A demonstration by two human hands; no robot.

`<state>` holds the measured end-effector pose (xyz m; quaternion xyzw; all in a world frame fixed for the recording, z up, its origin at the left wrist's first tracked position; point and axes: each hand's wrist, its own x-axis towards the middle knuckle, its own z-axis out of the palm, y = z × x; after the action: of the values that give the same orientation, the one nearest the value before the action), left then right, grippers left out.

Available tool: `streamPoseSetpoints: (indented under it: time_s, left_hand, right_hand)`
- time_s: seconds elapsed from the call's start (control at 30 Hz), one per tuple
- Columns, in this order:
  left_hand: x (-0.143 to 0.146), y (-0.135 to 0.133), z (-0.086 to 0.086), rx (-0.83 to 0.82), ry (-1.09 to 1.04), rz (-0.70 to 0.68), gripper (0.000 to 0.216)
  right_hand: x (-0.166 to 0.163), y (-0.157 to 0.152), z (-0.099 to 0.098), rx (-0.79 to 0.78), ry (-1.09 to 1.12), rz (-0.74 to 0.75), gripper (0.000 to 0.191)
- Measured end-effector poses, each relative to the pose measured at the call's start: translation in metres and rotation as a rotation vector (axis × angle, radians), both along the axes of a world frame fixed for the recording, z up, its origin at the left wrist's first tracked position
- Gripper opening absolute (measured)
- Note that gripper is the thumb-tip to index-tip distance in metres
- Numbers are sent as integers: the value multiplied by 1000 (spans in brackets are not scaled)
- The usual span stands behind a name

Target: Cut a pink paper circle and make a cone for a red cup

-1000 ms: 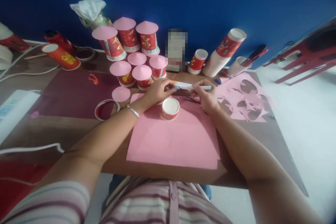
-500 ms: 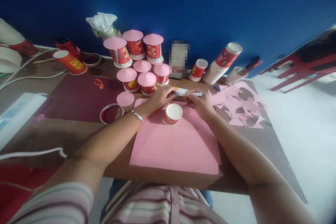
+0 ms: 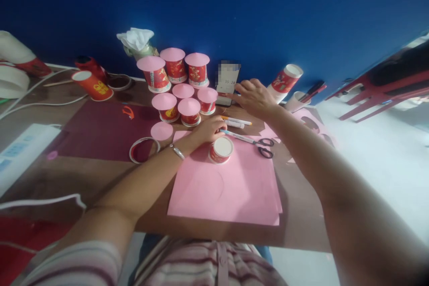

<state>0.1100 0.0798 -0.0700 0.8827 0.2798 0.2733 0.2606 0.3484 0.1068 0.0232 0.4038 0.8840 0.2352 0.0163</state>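
My left hand (image 3: 212,129) rests at the top edge of the pink paper (image 3: 197,196), its fingers curled at the light-blue end of a slim white marker (image 3: 234,135). Dark-handled scissors (image 3: 266,147) lie on the paper in line with that marker; their blades are hard to make out. Just behind are an orange-tipped pen (image 3: 236,119) and a white marker (image 3: 233,124). A small red-and-white paper cup (image 3: 221,149) stands upside down on the paper, with a faint curved line in front of it. My right hand (image 3: 253,97) reaches over by the phone (image 3: 228,78), fingers apart, nothing visible in them.
Several red cups with pink cone tops (image 3: 182,91) stand left of the phone. A pink paper disc (image 3: 161,131) and a tape roll (image 3: 144,149) lie left of my hand. Stacked cups (image 3: 286,80), a pen cup (image 3: 296,100) and cut pink scraps (image 3: 311,123) are right.
My right hand has left the marker and moved up toward the phone, over where a small red cup stood. Scissors now show on the paper. My left hand has stayed near the pens.
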Motion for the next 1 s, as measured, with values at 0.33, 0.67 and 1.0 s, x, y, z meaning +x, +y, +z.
streamPoseSetpoints:
  time_s: [0.33, 0.67, 1.0]
  left_hand:
    - [0, -1, -1, -43, 32, 24, 5]
    - [1, -2, 0, -42, 35, 52, 6]
    - [-1, -2, 3, -40, 27, 116, 9]
  right_hand:
    - [11, 24, 8, -43, 81, -47, 48]
    - [-14, -38, -11, -206, 111, -331, 49]
    - [6, -44, -48, -264, 170, -408, 26]
